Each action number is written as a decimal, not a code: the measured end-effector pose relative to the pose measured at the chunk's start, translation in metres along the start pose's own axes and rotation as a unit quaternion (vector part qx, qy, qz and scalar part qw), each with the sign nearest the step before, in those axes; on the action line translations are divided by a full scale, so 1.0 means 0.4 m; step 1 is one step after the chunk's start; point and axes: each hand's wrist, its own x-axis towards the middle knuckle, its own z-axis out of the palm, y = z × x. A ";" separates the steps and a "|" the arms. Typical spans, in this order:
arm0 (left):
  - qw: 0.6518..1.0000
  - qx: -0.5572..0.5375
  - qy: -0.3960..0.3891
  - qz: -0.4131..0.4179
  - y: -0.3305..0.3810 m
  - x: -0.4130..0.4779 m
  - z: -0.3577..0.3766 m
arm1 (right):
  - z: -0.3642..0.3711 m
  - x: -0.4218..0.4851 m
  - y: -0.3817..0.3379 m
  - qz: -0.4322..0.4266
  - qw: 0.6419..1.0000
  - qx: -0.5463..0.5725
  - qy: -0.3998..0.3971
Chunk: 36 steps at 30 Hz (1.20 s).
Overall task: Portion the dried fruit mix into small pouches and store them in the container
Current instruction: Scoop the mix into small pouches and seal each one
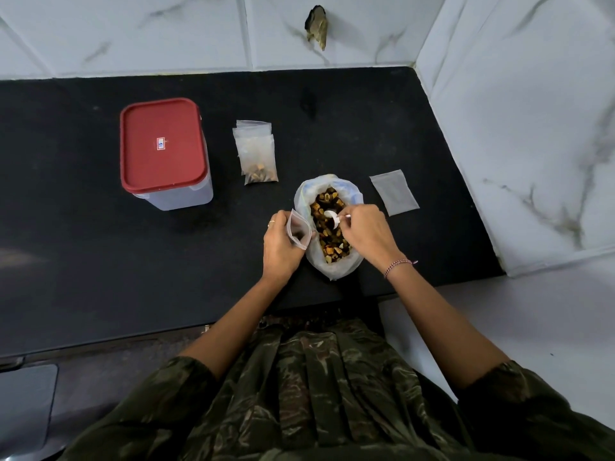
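Note:
An open white plastic bag point(332, 271) of brown and yellow dried fruit mix point(327, 234) stands near the counter's front edge. My right hand point(369, 236) pinches a small white spoon point(331, 217) with its bowl over the mix. Just left of the bag, my left hand point(279, 247) grips a small clear zip pouch point(298, 229), mouth open, with a few dark pieces inside. A filled pouch point(260, 161) lies on a stack of pouches farther back. An empty pouch point(394, 192) lies flat to the right. The clear container point(179, 194) with a red lid point(162, 144) stands at the left, closed.
The black countertop point(83, 261) ends at a marble-tiled wall point(532, 128) behind and on the right. A chipped hole point(317, 26) marks the back wall. A grey object point(26, 404) sits below the counter at lower left.

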 end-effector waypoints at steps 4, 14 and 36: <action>1.000 -0.006 -0.001 0.014 0.004 0.001 0.009 | -0.005 0.021 0.006 0.068 0.993 0.093 -0.039; 1.000 -0.018 -0.009 0.022 0.000 0.001 0.002 | 0.014 0.011 0.011 0.183 0.938 0.295 -0.008; 1.000 0.003 0.030 -0.004 0.031 0.009 -0.041 | -0.054 -0.063 -0.040 0.229 0.752 0.618 -0.020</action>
